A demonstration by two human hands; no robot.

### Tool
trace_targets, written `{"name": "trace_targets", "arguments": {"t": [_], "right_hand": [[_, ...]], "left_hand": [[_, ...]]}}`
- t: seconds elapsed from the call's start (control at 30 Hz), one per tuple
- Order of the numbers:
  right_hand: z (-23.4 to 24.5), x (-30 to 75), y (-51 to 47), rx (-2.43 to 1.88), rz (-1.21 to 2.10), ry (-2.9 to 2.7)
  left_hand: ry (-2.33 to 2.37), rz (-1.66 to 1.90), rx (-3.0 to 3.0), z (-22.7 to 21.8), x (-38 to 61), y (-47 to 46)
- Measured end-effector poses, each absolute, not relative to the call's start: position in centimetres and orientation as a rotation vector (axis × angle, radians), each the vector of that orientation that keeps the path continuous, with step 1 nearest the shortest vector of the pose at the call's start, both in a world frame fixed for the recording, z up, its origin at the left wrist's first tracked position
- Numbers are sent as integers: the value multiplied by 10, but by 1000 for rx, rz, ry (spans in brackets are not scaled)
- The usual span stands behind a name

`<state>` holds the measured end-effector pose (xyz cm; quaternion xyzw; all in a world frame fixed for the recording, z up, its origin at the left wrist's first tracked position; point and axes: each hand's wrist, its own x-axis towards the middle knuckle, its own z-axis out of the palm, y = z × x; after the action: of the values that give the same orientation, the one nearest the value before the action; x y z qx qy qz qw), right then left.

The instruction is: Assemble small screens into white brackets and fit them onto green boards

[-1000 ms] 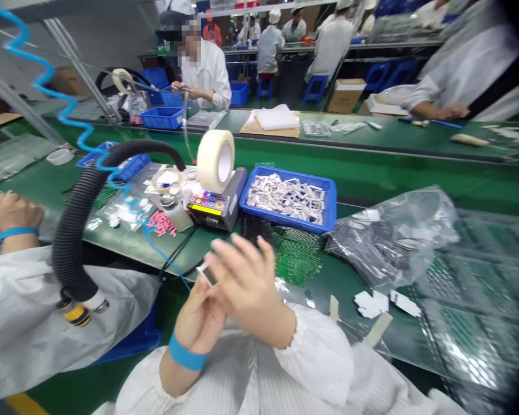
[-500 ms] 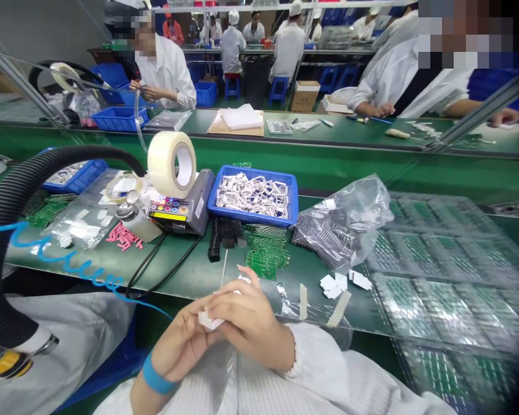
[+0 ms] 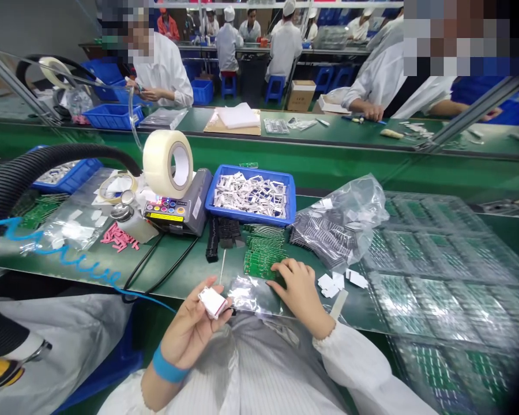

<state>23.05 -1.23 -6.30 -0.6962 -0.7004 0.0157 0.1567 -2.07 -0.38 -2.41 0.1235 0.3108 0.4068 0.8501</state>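
My left hand [image 3: 191,328] is closed around a small white rectangular piece [image 3: 213,302] with a thin reddish line along one edge, held up above my lap at the table's front edge. A blue band circles that wrist. Over the bench, my right hand [image 3: 297,288] reaches to the lower right corner of a stack of green circuit boards [image 3: 259,260]. Its thumb and fingers are apart, with the fingertips at the boards' edge; whether they touch a board is hard to see. Several flat white pieces [image 3: 331,283] lie to the right of that hand.
A blue tray [image 3: 290,216] of white frames stands behind the boards. Left of it, a large tape roll [image 3: 162,164] rests on a grey machine [image 3: 192,216]. Clear bags [image 3: 350,230] and trays of boards [image 3: 398,297] lie right. A black hose [image 3: 0,196] arches at far left.
My hands have parted. The right one has let go of the white piece and moved right and forward to the circuit boards; the left still holds the piece, now more exposed.
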Motion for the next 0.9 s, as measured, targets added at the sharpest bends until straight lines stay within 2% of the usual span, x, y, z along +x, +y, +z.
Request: {"name": "trace_targets", "arguments": {"t": [0.43,0.53,0.67,0.77,0.9], "right_hand": [[-70,246,-3,-1779,-4,-2022],[-48,239,-10,-1680,106,-1832],[5,202,-20,-1394,307,-1738],[33,170,-21,-1160,273,-1887],[40,147,-17,-1069,207,-1990]], "left_hand": [[556,930,409,-15,-13,-1],[622,966,460,-15,-10,0],[700,1023,533,-14,-2,-2],[711,1081,598,-11,1,-3],[709,1106,591,-5,-1,-3]]}}
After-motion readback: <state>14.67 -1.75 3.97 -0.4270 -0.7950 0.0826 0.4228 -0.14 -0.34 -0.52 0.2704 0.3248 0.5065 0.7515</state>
